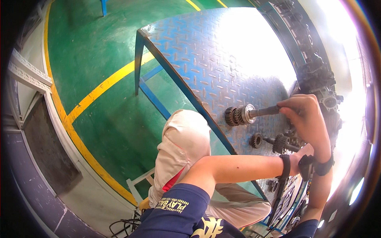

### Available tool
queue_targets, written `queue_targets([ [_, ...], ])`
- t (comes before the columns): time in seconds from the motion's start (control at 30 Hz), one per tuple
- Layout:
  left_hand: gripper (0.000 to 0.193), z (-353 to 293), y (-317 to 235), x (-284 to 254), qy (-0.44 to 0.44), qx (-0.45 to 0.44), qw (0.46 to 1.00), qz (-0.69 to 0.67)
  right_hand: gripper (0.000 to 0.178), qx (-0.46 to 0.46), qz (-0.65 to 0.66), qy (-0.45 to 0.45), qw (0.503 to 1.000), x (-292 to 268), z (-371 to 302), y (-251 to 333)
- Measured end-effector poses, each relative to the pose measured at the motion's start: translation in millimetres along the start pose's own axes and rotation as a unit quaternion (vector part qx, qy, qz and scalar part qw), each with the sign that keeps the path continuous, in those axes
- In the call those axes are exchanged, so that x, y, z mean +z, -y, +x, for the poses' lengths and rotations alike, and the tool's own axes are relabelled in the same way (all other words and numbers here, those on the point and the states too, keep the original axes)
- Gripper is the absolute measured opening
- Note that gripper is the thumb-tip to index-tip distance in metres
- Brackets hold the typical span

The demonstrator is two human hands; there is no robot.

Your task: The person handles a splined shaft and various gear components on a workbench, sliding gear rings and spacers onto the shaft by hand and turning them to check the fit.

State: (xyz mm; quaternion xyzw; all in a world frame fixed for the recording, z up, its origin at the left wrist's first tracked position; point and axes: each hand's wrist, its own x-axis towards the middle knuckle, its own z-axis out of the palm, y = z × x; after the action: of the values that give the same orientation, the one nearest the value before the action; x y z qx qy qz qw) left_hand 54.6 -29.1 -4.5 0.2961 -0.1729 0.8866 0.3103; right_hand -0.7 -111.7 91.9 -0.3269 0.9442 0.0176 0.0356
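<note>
My right hand is shut on the thin end of a steel gear shaft. The shaft lies level over the blue tread-plate workbench, its stack of gears and shiny bearing pointing left. Just below it lies a second gear shaft with a small gear at its left end. My left forearm reaches across from the lower left with a black strap at the wrist. My left hand sits at the right end of that second shaft, mostly hidden behind my right wrist, so its grip is unclear.
A dark metal engine casing stands at the bench's right side. My knee in beige trousers sits against the bench edge. The green floor carries a yellow line. A white stool frame and black cables lie below.
</note>
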Motion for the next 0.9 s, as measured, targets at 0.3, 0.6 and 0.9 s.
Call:
queue_targets([
  [0.3, 0.031, -6.1, 2.8, -4.0, 0.047, -0.013, 0.999, 0.007, 0.011, -0.05, 0.041, 0.01, 0.998, 2.1, 3.3, 12.1],
  [0.6, 0.025, -14.8, -1.6, -3.6, -0.054, -0.099, 0.991, 0.077, 0.036, -0.043, -0.022, 0.008, 0.999, -15.2, -32.1, -14.7],
  [0.9, 0.012, 55.3, -28.3, -10.0, 0.032, 0.101, 0.347, 0.932, 0.031, -0.058, 0.0, -0.24, 0.969, -96.2, -209.6, -48.4],
])
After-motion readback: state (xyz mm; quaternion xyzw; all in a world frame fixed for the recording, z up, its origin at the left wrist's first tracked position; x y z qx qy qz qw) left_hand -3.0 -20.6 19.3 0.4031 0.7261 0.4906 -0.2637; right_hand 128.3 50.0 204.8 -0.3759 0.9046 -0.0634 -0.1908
